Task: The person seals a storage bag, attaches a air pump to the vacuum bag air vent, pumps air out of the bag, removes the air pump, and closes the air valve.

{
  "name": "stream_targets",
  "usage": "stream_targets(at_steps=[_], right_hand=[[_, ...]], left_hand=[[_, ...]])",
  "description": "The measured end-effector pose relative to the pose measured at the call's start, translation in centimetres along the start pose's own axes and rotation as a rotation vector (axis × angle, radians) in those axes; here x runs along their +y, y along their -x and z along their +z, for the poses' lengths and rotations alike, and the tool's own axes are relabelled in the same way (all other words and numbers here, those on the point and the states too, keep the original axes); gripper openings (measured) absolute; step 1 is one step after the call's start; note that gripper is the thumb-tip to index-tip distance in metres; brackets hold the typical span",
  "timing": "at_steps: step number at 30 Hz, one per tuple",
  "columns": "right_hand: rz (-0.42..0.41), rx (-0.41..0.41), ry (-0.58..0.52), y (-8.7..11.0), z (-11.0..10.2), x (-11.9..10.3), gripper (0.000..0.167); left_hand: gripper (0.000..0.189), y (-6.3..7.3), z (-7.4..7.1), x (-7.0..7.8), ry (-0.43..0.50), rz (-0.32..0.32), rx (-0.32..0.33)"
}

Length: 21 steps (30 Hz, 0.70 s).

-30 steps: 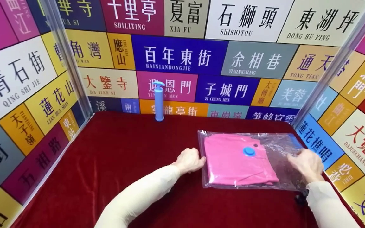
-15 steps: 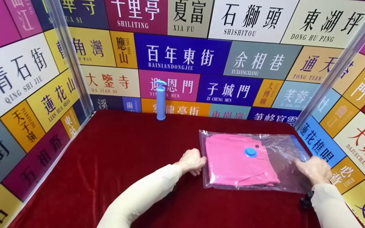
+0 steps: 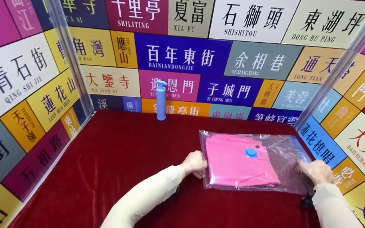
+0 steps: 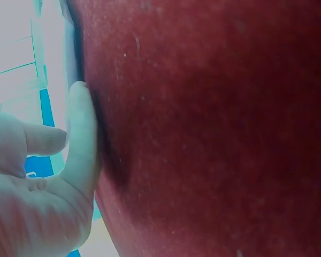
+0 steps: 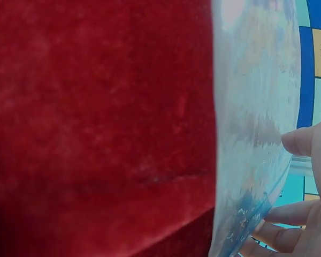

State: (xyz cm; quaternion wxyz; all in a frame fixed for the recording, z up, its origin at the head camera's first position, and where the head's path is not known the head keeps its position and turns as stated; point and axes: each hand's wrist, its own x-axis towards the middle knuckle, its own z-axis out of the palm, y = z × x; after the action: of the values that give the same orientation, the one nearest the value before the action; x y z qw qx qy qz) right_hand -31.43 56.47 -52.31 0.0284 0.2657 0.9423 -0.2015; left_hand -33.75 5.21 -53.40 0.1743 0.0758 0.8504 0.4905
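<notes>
A clear vacuum storage bag (image 3: 284, 171) lies flat on the table, with folded pink cloth (image 3: 233, 164) inside. On its top sits a round blue valve (image 3: 251, 153). My left hand (image 3: 195, 164) is at the bag's left edge; in the left wrist view one finger (image 4: 81, 134) stretches along the red cloth, the thumb apart from it. At the bag's right end, by its blue strip (image 3: 301, 147), is my right hand (image 3: 318, 171). In the right wrist view its thumb (image 5: 298, 141) reaches the plastic, and the fairly straight fingers (image 5: 281, 235) meet the bag's edge.
A blue hand pump (image 3: 161, 101) stands upright at the table's back edge, left of the bag. Dark red velvet (image 3: 131, 142) covers the table. Panels with printed signs (image 3: 182, 53) enclose the back and both sides, with clear posts (image 3: 70, 53) at the corners.
My right hand has shifted a little right and down, toward the bag's outer edge, baring more of the blue strip. The left hand stays at the left edge, and the bag looks nearly unmoved.
</notes>
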Motion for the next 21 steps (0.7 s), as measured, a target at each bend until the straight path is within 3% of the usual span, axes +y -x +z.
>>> stream_targets(at_steps=[9, 16, 21], right_hand=[[0.022, 0.007, -0.015, -0.10, -0.03, 0.15, 0.085], [0.009, 0.038, -0.017, -0.32, -0.29, 0.66, 0.056], [0.002, 0.033, -0.053, -0.31, -0.24, 0.89, 0.051]], left_hand=[[0.031, -0.34, -0.03, -0.09, 0.035, -0.017, 0.004], [0.031, -0.35, 0.04, 0.20, -0.002, -0.041, 0.010], [0.036, -0.04, -0.13, 0.26, -0.034, -0.044, 0.016]])
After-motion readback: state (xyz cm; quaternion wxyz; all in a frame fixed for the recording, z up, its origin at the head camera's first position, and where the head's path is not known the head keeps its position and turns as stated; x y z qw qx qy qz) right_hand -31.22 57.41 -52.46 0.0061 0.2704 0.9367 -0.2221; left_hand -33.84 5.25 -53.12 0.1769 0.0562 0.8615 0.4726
